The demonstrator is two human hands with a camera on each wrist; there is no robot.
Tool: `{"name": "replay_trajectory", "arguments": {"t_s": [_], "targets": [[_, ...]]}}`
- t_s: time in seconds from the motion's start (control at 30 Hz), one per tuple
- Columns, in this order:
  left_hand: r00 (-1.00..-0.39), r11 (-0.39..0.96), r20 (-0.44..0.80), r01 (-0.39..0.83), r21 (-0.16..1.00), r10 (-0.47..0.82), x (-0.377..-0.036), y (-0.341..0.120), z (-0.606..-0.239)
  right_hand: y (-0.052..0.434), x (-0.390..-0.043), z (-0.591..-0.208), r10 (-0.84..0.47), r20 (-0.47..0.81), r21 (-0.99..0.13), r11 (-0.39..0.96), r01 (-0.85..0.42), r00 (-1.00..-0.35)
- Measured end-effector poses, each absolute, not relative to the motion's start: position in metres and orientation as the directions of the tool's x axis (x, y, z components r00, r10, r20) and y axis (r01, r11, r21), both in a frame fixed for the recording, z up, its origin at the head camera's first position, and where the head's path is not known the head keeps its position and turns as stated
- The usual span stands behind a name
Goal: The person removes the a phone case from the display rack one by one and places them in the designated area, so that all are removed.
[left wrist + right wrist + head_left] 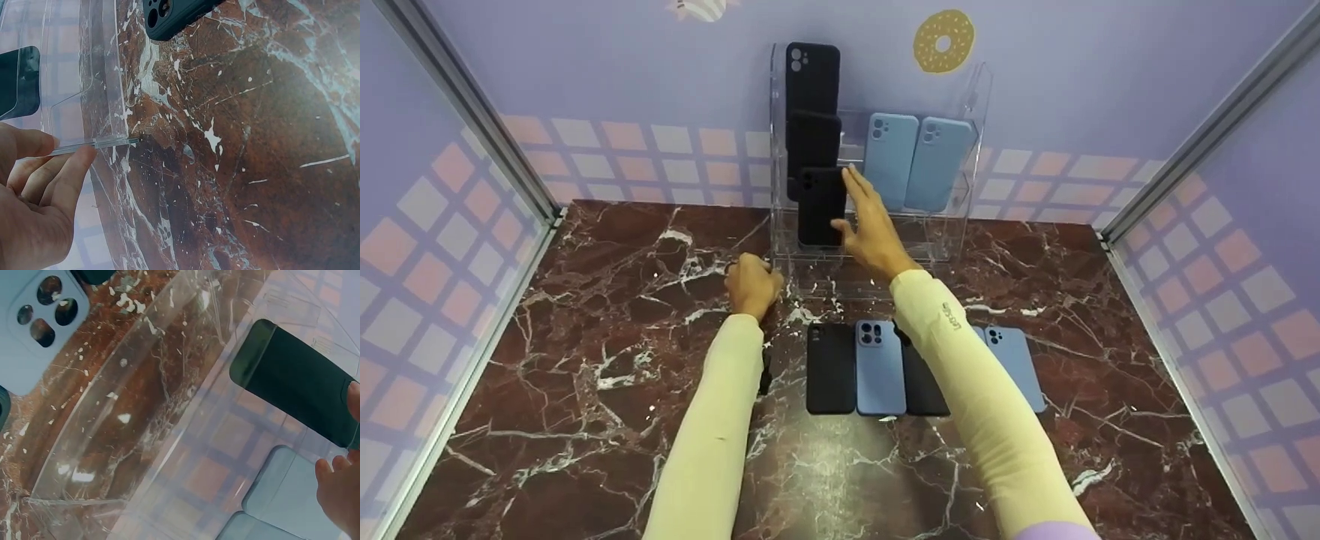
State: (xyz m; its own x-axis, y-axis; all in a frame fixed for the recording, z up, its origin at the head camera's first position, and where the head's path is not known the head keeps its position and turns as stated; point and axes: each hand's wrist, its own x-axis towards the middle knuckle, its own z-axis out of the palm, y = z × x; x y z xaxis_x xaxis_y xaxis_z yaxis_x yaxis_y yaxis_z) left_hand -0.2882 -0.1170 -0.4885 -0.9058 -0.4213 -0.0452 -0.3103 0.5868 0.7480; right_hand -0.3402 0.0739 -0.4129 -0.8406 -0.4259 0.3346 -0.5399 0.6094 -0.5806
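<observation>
Fingers of the right hand (874,229) lie straight against the lowest black phone case (820,206) in the clear stand (960,187). Left hand (751,285), curled, grips the stand's near-left edge. 4 cases (880,367) lie behind both wrists.

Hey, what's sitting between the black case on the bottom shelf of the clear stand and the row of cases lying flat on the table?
In the head view, only the clear stand's transparent front lip and bare marble table; the right hand's forearm crosses above it.
</observation>
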Motion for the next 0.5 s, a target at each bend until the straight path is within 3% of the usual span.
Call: {"name": "replay_trajectory", "arguments": {"t_s": [0.27, 0.5], "targets": [[-0.910, 0.589, -0.029, -0.292, 0.754, -0.414, -0.288, -0.116, -0.489, 0.071, -0.351, -0.402, -0.467, 0.267, -0.542, 0.651, -0.532, -0.843], [-0.913, 0.602, -0.026, -0.289, 0.744, -0.407, -0.288, -0.117, -0.490, 0.070, -0.354, -0.403, -0.437, 0.399, -0.547, 0.592, -0.592, -0.806]]}}
